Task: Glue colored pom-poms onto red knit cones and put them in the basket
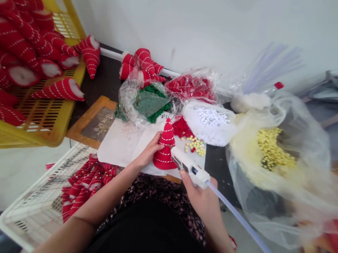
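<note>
My left hand is closed on the left side of a red felt cone wound with white stitched cord, its tip pointing away from me. In my right hand is a white glue gun, its nozzle at the cone's right side; whether it touches, I cannot tell. A long translucent glue stick runs out of the gun's rear. White paper lies under the cone. Beyond it are small yellow balls and a pile of red pompoms.
Bags of green pompoms, red pieces, white balls and yellow balls line the back and right. A yellow crate heaped with red cones stands left. A white basket of smaller red cones sits below. Spare glue sticks lean on the wall.
</note>
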### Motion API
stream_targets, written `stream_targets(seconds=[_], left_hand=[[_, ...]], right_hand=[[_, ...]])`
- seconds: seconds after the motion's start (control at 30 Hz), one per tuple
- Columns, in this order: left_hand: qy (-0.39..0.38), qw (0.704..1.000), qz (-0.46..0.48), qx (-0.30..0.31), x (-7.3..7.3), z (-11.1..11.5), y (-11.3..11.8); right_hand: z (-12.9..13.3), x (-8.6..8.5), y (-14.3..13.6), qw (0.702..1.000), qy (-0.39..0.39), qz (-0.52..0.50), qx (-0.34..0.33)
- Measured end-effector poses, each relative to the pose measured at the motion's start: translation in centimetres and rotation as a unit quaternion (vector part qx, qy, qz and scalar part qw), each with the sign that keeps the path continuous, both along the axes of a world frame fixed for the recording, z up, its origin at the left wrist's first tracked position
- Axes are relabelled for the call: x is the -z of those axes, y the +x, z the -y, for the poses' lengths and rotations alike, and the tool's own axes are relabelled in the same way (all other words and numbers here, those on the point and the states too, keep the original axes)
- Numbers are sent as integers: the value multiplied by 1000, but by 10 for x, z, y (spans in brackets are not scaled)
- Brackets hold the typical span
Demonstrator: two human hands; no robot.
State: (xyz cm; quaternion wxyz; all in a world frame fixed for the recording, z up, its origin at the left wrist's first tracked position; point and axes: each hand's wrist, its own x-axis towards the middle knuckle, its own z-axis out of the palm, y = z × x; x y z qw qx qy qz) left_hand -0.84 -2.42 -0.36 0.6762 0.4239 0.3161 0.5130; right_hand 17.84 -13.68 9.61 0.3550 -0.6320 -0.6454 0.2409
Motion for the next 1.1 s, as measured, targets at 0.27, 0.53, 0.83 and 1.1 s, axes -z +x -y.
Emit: stream_targets(seconds=[0.27, 0.53, 0.83, 1.1], left_hand=[[6, 1000, 1, -7, -1, 0, 0], [-2, 1000, -10, -15, 1, -1, 0], [-52, 998, 22, -26, 2, -3, -4], [-75, 996, 40, -37, -1, -2, -5]], right_hand=[[1, 3, 3, 1000, -5, 27, -8], [4, 2, 7, 1000, -3, 25, -5], [-7, 7, 22, 984, -67, -166, 25], [-20, 32, 18, 955, -97, -279, -3]])
